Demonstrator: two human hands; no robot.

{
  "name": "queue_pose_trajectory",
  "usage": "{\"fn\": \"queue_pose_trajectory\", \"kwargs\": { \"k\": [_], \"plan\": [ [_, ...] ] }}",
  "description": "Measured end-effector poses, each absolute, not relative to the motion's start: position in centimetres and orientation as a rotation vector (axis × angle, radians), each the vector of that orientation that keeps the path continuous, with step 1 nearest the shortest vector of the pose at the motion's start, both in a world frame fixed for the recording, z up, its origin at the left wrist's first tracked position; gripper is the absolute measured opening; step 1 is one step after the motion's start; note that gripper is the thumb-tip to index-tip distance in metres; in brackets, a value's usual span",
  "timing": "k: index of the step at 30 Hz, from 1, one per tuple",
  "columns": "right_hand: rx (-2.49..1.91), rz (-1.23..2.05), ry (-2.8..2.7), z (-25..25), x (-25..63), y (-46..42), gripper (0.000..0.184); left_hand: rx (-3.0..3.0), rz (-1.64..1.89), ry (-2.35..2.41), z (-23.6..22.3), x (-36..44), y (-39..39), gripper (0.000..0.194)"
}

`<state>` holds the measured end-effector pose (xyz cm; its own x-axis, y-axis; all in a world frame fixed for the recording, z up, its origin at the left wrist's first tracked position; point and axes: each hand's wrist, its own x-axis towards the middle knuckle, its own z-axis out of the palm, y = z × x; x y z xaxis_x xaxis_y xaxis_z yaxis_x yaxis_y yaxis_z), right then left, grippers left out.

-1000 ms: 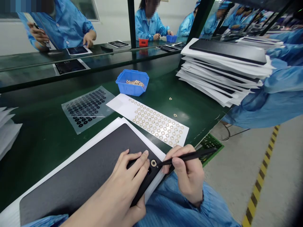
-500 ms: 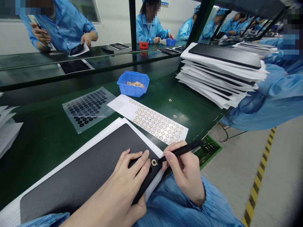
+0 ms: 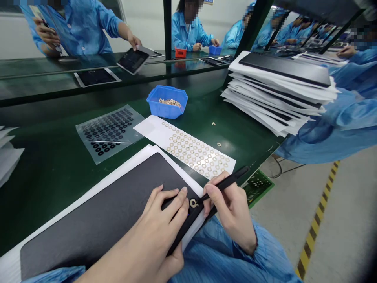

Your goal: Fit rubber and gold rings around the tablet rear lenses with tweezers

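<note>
My left hand (image 3: 160,224) grips the corner of a dark grey flat panel (image 3: 97,224), which lies on a white sheet (image 3: 88,220) at the bench's front edge. My right hand (image 3: 232,212) is closed on a slim black tool (image 3: 226,184). Its tip meets a small gold ring (image 3: 193,203) on the panel's edge, beside my left fingers. Beyond my hands lies a white backing strip of gold rings (image 3: 188,151). A clear film of black rings (image 3: 108,131) sits to its left.
A blue bin of loose rings (image 3: 167,103) stands on the green bench (image 3: 59,157). A tall stack of panels in white sheets (image 3: 277,92) rises at right, beside a co-worker's blue sleeve (image 3: 332,129). Other workers sit across a dark divider rail (image 3: 59,86).
The black tool's upper end has tilted up and to the left, and the ring sits slightly further right. Across the bench, a co-worker has lifted a dark panel off the surface.
</note>
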<state>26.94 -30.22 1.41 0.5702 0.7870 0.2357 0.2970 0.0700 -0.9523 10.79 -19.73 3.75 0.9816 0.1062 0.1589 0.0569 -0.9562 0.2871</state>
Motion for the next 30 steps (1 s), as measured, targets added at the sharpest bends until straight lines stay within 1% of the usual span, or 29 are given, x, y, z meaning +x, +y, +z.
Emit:
{"fn": "queue_pose_trajectory", "kwargs": {
  "k": [6, 11, 16, 18, 21, 23, 25, 27, 30],
  "plan": [
    [-1.487, 0.537, -0.888, 1.4, 26.8, -29.8, 0.018, 2.841, 0.231, 0.140, 3.8, 10.7, -19.9, 0.065],
    [-1.358, 0.691, -0.819, 2.0, 26.5, -29.3, 0.025, 2.829, 0.224, 0.125, 3.8, 10.7, -19.9, 0.064],
    [-1.379, 0.595, -0.953, 4.7, 28.8, -26.9, 0.026, 2.809, 0.120, 0.151, 4.4, 10.9, -19.8, 0.055],
    [-1.397, 0.493, -1.090, 6.3, 30.8, -24.3, 0.027, 2.795, 0.057, 0.162, 4.6, 11.1, -19.8, 0.052],
    [-1.385, 0.290, -1.261, 8.5, 34.1, -17.9, 0.026, 2.788, 0.039, 0.191, 4.3, 11.4, -19.7, 0.049],
    [-1.386, 0.129, -1.294, 9.4, 36.0, -12.8, 0.020, 2.812, 0.097, 0.178, 3.6, 11.5, -19.6, 0.047],
    [-1.485, 0.006, -1.343, 9.8, 37.6, -8.0, 0.013, 2.856, 0.157, 0.123, 2.8, 11.5, -19.4, 0.044],
    [-1.597, 0.007, -1.409, 9.5, 38.8, -4.4, 0.014, 2.931, 0.239, 0.086, 1.9, 11.6, -19.2, 0.039],
    [-1.673, 0.087, -1.470, 8.7, 40.1, -1.8, 0.018, 3.057, 0.492, 0.085, 0.6, 11.8, -19.2, 0.022]
  ]
}}
